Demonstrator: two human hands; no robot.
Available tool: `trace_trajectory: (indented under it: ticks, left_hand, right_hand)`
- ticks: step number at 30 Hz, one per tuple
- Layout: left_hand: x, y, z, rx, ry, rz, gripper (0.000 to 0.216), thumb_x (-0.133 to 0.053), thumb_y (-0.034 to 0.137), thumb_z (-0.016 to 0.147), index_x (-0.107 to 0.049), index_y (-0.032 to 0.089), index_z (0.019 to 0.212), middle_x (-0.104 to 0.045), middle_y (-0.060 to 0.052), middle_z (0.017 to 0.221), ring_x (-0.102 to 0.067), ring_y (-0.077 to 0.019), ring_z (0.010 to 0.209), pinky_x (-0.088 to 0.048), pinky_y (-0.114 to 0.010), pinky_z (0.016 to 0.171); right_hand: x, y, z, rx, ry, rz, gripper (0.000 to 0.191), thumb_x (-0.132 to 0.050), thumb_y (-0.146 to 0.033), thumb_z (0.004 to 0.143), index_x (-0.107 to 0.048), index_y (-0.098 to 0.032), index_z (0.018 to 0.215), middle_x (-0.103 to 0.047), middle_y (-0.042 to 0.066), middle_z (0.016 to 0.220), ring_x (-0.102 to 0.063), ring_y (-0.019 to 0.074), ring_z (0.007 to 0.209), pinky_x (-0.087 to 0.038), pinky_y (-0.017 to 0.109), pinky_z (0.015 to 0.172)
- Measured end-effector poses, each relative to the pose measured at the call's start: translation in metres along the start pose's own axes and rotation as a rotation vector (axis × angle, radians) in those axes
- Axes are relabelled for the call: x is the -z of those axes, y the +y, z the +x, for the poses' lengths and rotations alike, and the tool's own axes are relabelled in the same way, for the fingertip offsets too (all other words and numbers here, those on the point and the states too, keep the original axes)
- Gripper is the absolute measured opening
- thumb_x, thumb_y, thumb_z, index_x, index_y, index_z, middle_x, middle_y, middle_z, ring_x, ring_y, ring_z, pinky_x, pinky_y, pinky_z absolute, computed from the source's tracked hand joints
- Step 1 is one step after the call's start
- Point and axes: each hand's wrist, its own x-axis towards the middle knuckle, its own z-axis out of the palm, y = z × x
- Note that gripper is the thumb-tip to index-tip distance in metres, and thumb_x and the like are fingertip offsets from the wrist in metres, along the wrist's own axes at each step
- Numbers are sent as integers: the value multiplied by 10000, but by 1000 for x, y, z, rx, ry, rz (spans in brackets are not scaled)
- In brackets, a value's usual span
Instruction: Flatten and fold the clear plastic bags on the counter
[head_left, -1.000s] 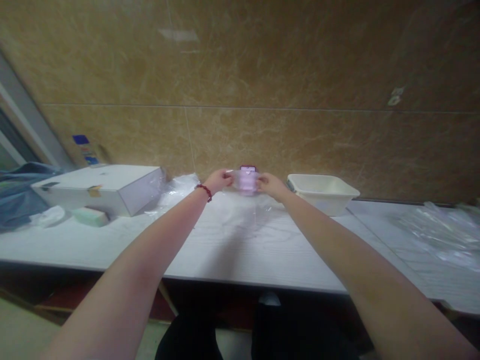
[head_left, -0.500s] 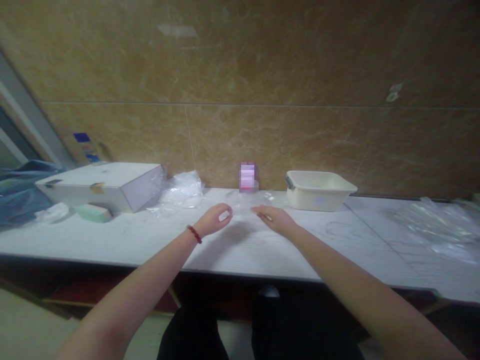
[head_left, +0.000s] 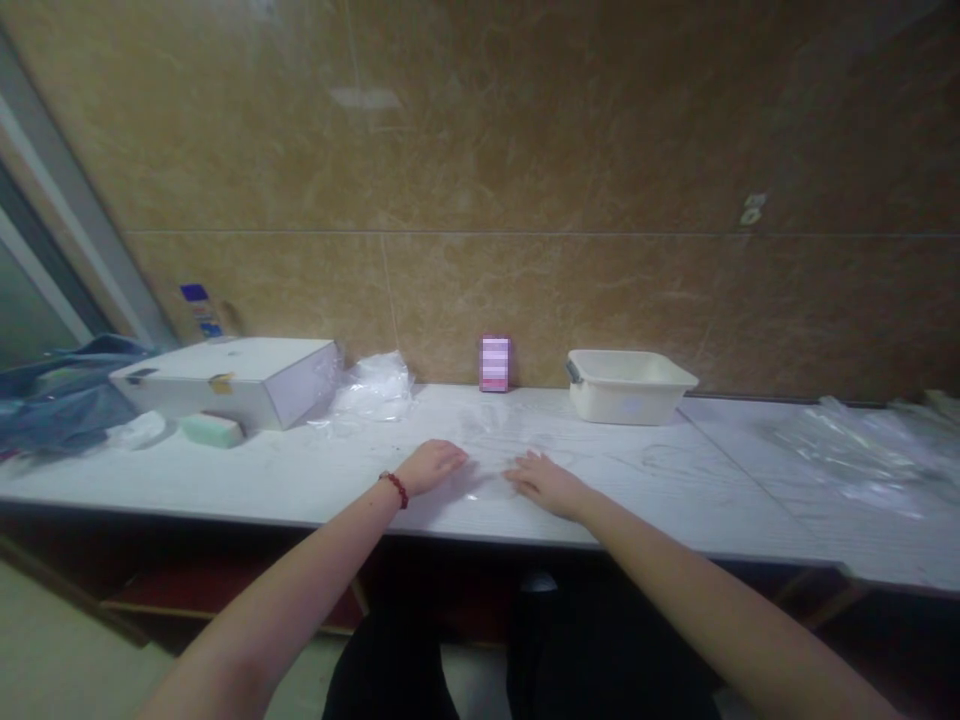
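Observation:
A clear plastic bag or sheet [head_left: 486, 482], hard to make out against the white tabletop [head_left: 300, 480], lies between my hands. On its left side rests my left hand [head_left: 433, 466], fingers stretched out together and a red bead bracelet on the wrist. My right hand [head_left: 549, 484] is palm down at the right side of the plastic, fingers spread. Both hands are low at the tabletop, apart from each other, and neither is closed around anything. The plastic's exact outline cannot be seen.
Against the wall leans a phone-like device [head_left: 494, 364] with a blurred screen. To its right stands a cream plastic bin [head_left: 630, 395]. Crumpled clear plastic [head_left: 373, 388], a white box [head_left: 232, 380] and a green sponge [head_left: 212, 430] are at left. More clear bags [head_left: 855, 450] lie far right.
Both hands were pinched, with clear plastic faintly visible between them above the table. They have come down nearer to me and their fingers have opened onto the plastic.

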Motion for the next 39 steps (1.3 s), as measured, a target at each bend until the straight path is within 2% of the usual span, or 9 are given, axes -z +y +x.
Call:
trace_trajectory:
  ticks: [4, 9, 15, 18, 22, 25, 28, 33, 39]
  left_hand:
    - [-9, 3, 19, 98, -18, 149, 355, -301, 378, 809, -553, 228, 1010, -545, -61, 1061, -439, -198, 1008, -252, -392, 906]
    - [-23, -4, 38, 351, -12, 333, 401, -296, 478, 772, -557, 282, 1006, -290, -59, 1301, -194, -319, 1183, -132, -536, 899]
    - [-16, -35, 40, 596, 43, 368, 448, -258, 454, 786, -530, 192, 1026, -337, -143, 1251, -292, -330, 1125, -219, -535, 849]
    - [-15, -29, 43, 526, 90, 412, 434, -258, 411, 800, -467, 167, 1092, -391, -146, 1206, -300, -290, 1128, -208, -509, 881]
    - [-34, 5, 53, 244, 11, 321, 455, -200, 408, 818, -384, 178, 1164, -428, -111, 1182, -357, -229, 1098, -230, -434, 910]
    - [-55, 26, 55, 192, -39, 308, 560, -216, 478, 789, -316, 137, 1221, -317, -140, 1272, -240, -273, 1173, -173, -465, 928]
    - [-65, 32, 51, 198, -73, 280, 668, -163, 558, 761, -236, 127, 1266, -241, -157, 1310, -174, -304, 1196, -118, -512, 922]
    - [-60, 31, 45, 201, -81, 266, 728, -142, 635, 713, -220, 181, 1276, -196, -151, 1329, -134, -336, 1201, -67, -551, 904]
    - [-55, 30, 37, 220, -119, 242, 817, -164, 712, 639, -202, 209, 1281, -159, -170, 1335, -86, -349, 1207, -32, -570, 890]
  right_hand:
    - [2, 4, 1, -11, -33, -23, 393, -239, -426, 824, -487, -307, 1105, -391, 42, 1241, -245, 250, 1185, -117, 512, 935]
    - [5, 8, 0, -4, -69, -15, 383, -224, -414, 831, -466, -332, 1117, -354, 35, 1267, -217, 234, 1198, -93, 515, 931]
    - [15, 15, -9, 7, -109, 15, 445, -338, -488, 771, -372, -339, 1189, -270, 33, 1312, -126, 266, 1220, 33, 562, 909]
    - [19, 27, 1, -47, 58, 53, 420, -267, -429, 813, -374, -292, 1196, -348, 32, 1271, -207, 221, 1205, -11, 527, 945]
    - [11, 33, 40, -96, 227, 68, 411, -231, -318, 831, -465, -153, 1127, -467, 76, 1169, -372, 156, 1113, -223, 341, 967]
    - [-4, 30, 72, -46, 146, 101, 409, -214, -285, 833, -437, -153, 1150, -481, 66, 1155, -417, 133, 1071, -292, 285, 928]
    - [-18, 38, 92, -54, 46, 34, 428, -200, -300, 835, -376, -167, 1201, -410, 59, 1225, -336, 164, 1140, -229, 363, 956]
    - [-22, 73, 107, -119, -32, -130, 552, -189, -482, 805, -220, -207, 1282, -198, 40, 1339, -137, 215, 1224, -99, 454, 968]
    - [-16, 105, 120, -203, -57, -209, 602, -141, -577, 767, -177, -276, 1287, -136, 20, 1357, -108, 233, 1227, -58, 471, 959]
